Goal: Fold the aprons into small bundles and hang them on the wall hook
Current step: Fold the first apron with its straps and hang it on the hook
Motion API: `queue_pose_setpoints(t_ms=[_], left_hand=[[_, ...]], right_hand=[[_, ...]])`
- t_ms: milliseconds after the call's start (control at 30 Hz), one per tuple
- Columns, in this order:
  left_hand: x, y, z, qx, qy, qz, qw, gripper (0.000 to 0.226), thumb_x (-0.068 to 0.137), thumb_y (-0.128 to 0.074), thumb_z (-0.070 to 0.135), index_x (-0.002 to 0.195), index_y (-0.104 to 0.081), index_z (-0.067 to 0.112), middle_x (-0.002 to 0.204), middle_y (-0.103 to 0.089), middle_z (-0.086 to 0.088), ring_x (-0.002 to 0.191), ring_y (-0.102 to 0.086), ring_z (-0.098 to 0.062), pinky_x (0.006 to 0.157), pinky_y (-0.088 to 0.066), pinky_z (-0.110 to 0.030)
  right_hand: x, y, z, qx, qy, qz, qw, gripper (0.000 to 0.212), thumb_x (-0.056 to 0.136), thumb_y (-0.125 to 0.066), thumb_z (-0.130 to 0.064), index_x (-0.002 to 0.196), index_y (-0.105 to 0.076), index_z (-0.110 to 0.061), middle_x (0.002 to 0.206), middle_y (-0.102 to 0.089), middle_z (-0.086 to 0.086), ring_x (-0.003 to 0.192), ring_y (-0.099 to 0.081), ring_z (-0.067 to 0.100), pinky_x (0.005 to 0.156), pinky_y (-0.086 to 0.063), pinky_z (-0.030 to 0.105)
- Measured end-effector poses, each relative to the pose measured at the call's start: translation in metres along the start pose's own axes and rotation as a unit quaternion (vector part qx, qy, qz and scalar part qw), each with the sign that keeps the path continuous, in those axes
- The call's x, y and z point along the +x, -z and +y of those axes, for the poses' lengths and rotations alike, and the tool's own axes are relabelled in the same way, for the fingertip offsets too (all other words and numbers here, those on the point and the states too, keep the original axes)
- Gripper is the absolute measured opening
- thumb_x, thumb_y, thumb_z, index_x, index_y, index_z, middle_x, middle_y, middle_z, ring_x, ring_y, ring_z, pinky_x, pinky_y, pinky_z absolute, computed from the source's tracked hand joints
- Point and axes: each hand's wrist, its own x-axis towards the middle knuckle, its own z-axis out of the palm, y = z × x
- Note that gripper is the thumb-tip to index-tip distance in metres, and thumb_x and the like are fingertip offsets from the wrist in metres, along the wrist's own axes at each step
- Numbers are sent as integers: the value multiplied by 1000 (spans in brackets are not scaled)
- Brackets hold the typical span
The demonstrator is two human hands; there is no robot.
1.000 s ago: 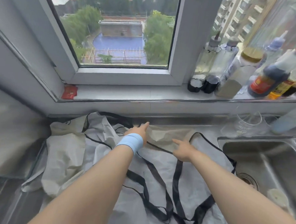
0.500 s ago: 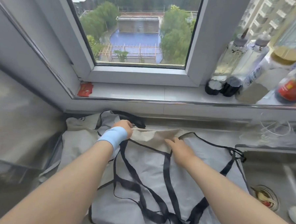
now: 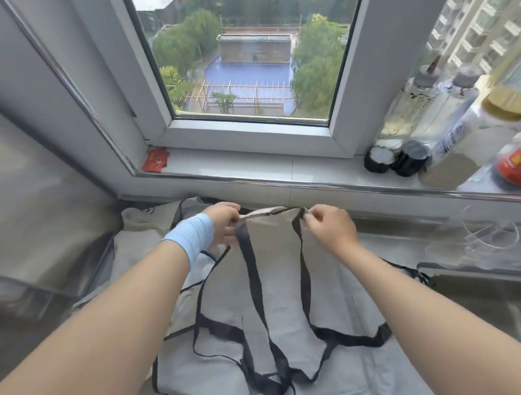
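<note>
A pale grey apron (image 3: 273, 276) with black straps (image 3: 253, 290) lies spread on the steel counter below the window. My left hand (image 3: 223, 222), with a light blue wristband, grips the apron's far top edge at its left corner. My right hand (image 3: 330, 228) pinches the same edge at the right corner, where a black strap joins it. The edge is raised a little off the counter between the two hands. More crumpled pale cloth (image 3: 140, 221) lies at the left, under my left arm. No wall hook is in view.
Bottles and jars (image 3: 456, 129) crowd the windowsill at the right. A red packet (image 3: 155, 160) lies on the sill's left end. A steel sink (image 3: 483, 296) is at the right, with a clear glass (image 3: 489, 239) behind it. A steel panel (image 3: 41, 204) stands at the left.
Both hands went from resting flat on the apron to gripping its far top edge and lifting it. The camera view shifted right to left and closer.
</note>
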Motion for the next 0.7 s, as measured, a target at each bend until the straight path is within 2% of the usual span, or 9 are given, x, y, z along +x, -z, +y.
queue_pose_setpoints(t_ms=[67,133,200,267,333,400,467,567,700], left_hand=[[1,-1,20,-155,-54,-9,986,36,97,-38,0,128,-49,14,97,-59,-11,74,-66,-26,70,-57,-38],[11,-2,33,-177,-99,-10,979,45,99,-41,7,142,-39,23,118,-59,-9,99,-62,-23,83,-51,-42],[22,-1,35,-72,-141,19,987,58,97,-45,8,148,-29,31,134,-52,-5,107,-56,-22,86,-47,-39],[27,-2,25,115,-186,81,972,69,91,-50,6,151,-25,28,141,-47,-3,114,-55,-25,96,-46,-34],[29,-2,7,254,-178,143,940,79,86,-53,8,153,-16,25,145,-42,-5,127,-48,-30,106,-40,-36],[33,0,-13,354,-136,205,902,81,86,-55,12,153,-11,21,149,-35,-12,136,-35,-34,110,-35,-43],[34,7,-29,437,-73,223,868,75,85,-61,23,148,-21,18,143,-39,-13,134,-35,-33,103,-39,-44],[29,17,-43,533,32,175,827,53,77,-66,32,123,-48,14,112,-57,-6,109,-58,-28,80,-48,-33],[34,28,-50,547,29,153,822,25,81,-64,27,101,-60,12,101,-64,-6,91,-65,-27,71,-50,-29]], right_hand=[[24,27,-21,98,-37,41,994,20,91,-59,-35,81,-70,-22,81,-71,-4,85,-65,22,72,-50,33],[44,44,-33,186,-69,76,977,13,92,-57,-25,92,-69,-23,82,-69,-5,90,-67,20,70,-47,27],[51,45,-36,234,-63,62,968,40,92,-54,-16,130,-57,-23,101,-67,-8,101,-63,13,82,-45,22],[38,30,-31,211,-11,20,977,70,89,-55,-9,152,-28,-23,130,-55,-6,120,-51,12,101,-38,25],[17,1,-20,93,87,45,991,75,81,-54,-1,150,-28,-18,148,-40,4,138,-38,22,113,-30,33],[-8,-28,-13,-64,180,117,975,71,72,-51,1,141,-40,-13,150,-35,13,141,-31,34,113,-30,45],[-31,-54,-14,-143,240,140,950,71,68,-45,-1,139,-45,-12,154,-28,18,143,-25,38,112,-28,49],[-56,-88,-18,-191,284,95,935,77,68,-43,-2,144,-41,-14,159,-22,20,146,-23,39,113,-27,50],[-65,-122,-23,-225,344,-99,906,59,81,-39,-13,139,-44,-12,153,-36,18,136,-40,38,105,-37,50]])
